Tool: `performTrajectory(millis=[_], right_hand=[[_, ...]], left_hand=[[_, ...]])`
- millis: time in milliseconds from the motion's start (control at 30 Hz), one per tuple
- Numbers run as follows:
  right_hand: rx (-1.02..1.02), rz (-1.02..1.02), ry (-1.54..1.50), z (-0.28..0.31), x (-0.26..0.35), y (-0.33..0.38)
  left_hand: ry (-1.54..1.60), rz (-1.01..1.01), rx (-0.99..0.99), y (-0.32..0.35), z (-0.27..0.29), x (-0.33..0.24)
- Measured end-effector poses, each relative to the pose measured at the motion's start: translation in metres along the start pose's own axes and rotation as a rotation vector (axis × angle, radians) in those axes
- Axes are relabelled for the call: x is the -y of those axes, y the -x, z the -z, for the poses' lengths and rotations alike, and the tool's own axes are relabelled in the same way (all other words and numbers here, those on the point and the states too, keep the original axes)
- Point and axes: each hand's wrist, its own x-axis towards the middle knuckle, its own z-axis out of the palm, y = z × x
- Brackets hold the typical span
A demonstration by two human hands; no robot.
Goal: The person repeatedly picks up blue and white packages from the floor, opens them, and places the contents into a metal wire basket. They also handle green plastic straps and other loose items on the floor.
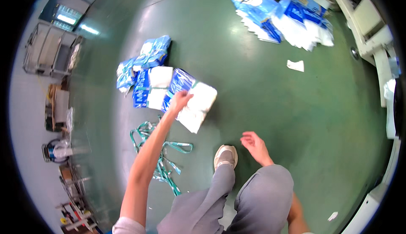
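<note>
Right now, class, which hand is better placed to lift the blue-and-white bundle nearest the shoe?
Probably the left hand: it touches the bundle, while the right hand is apart from it, near the right knee, holding nothing visible.

near bundle [202, 97]: bright blue on one end, plain white on the other, teal strip between
second bundle [161, 76]: same combo tbh, deep blue with white lettering, then white, plus a teal band
rear packs [155, 49]: mid-blue with pale, whitish blotches
straps [160, 167]: teal green, small white marks
far pile [292, 16]: blue, light blue, lots of white
floor [313, 119]: solid green
pants [266, 196]: plain grey
shoe [226, 155]: cream and greyish-beige
</note>
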Motion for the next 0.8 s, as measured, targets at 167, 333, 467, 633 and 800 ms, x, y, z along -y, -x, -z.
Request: performTrajectory(millis=[167, 333, 467, 633, 800], right_hand=[[0.165, 0.116, -0.120, 0.046, 0.058, -0.014], [0.117, 0.557, 0.428, 0.036, 0.101, 0.019], [0.291, 0.673, 0.710, 0.031, 0.094, 0.019], [0.178, 0.517, 0.772, 0.032, 0.022, -0.006], [-0.098, 0.130, 0.339, 0.045, -0.010, -0.045]], left_hand=[[1.034, 0.072, 0.206, 0.107, -0.057, -0.137], [1.793, 0.215, 0.316, 0.130, -0.122, -0.134], [1.672, 0.316, 0.309, 0.118, -0.165, -0.051], [0.763, 0.221, 0.163, 0.141, -0.143, 0.021], [0.328, 0.011, 0.139, 0.121, -0.114, -0.038]])
